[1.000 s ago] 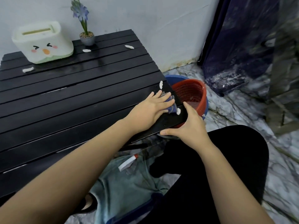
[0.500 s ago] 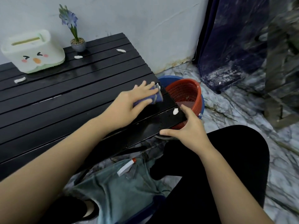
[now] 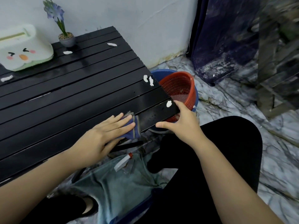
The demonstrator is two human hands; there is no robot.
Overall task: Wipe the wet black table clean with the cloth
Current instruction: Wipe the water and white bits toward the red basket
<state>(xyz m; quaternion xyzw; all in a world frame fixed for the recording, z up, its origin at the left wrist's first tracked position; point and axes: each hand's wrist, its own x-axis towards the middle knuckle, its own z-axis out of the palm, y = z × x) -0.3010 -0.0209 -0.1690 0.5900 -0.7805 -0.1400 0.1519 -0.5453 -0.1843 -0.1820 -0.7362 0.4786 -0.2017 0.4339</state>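
A black slatted table [image 3: 68, 94] fills the left of the view, its near right slats glistening wet. My left hand [image 3: 103, 136] presses flat on a folded blue cloth [image 3: 131, 130] at the table's near edge. My right hand [image 3: 184, 125] grips the table's near right corner, thumb under the edge. White foam blobs lie on the slats: one [image 3: 169, 103] beside my right fingertips, a pair [image 3: 148, 80] on the right edge, others [image 3: 112, 44] toward the back.
A red mesh basket [image 3: 179, 88] sits in a blue basin on the floor just off the table's right edge. A white tissue box [image 3: 22, 49] and a small potted flower [image 3: 65, 38] stand at the back. A spray bottle [image 3: 123, 162] lies on a cloth below the table.
My left hand slid the cloth from the right edge, near the basket, back toward me to the near edge. Two foam blobs now show on the right edge. My right hand stayed on the corner.
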